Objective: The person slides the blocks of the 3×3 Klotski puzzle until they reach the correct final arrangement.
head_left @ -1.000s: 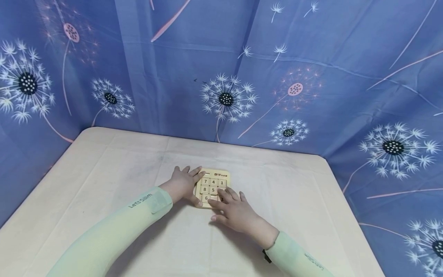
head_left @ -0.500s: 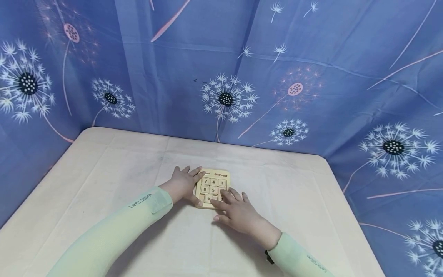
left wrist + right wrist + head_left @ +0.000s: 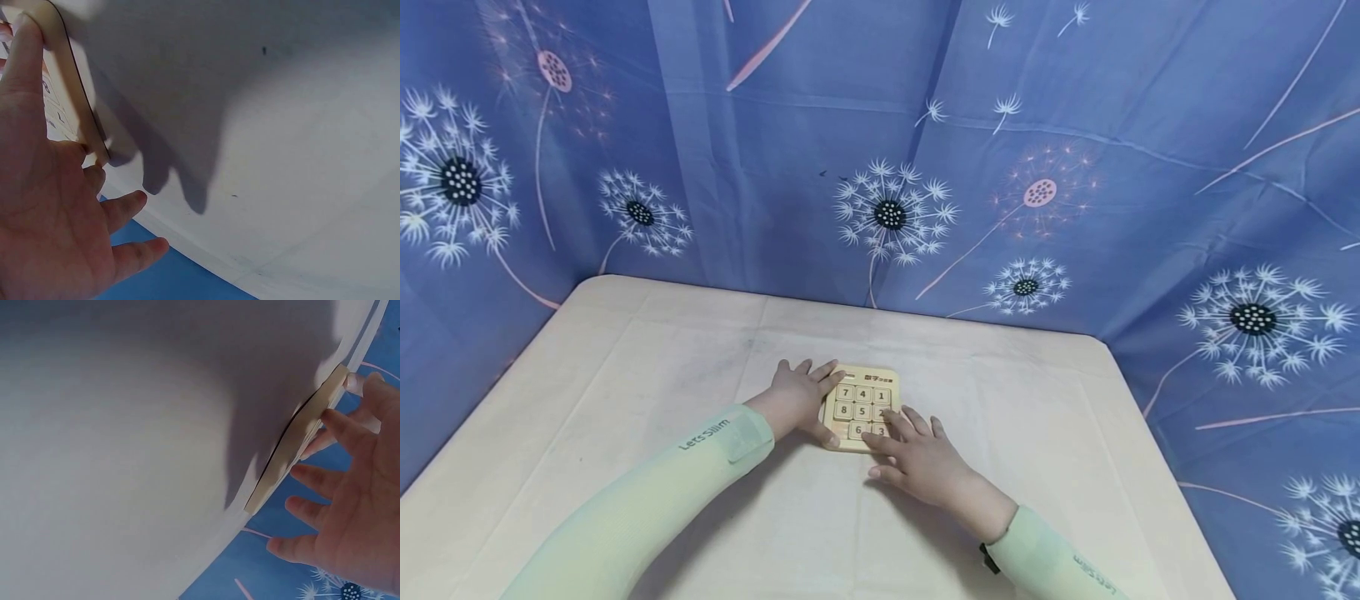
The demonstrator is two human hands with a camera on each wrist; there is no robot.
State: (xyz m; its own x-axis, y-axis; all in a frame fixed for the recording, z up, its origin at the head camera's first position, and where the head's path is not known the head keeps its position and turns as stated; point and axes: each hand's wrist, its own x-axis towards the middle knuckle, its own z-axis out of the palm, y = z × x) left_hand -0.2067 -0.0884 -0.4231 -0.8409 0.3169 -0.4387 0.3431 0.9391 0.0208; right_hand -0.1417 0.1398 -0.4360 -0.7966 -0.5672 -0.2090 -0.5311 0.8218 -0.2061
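Note:
A pale yellow number slide puzzle (image 3: 868,377) lies flat on the table, its square tiles showing 7, 4, 1, then 8, 5, 2, then a gap followed by 6 and 3. My left hand (image 3: 795,400) spreads at its left side, thumb on the near left corner and index finger by the far left corner. In the left wrist view the thumb (image 3: 25,59) rests on the frame. From the near right, my right hand (image 3: 921,458) touches the bottom row, a fingertip beside the 6 tile (image 3: 858,430). Its other fingers lie over the right edge, partly covering the 2 and 3.
A cream cloth covers the table (image 3: 662,350). Behind and at both sides hangs a blue curtain (image 3: 775,192) with a dandelion print. Both forearms wear pale green sleeves (image 3: 662,475).
The 6 tile has slid right against the 3, and the gap now lies to its left. My right hand has shifted slightly right with it; my left hand has stayed in place.

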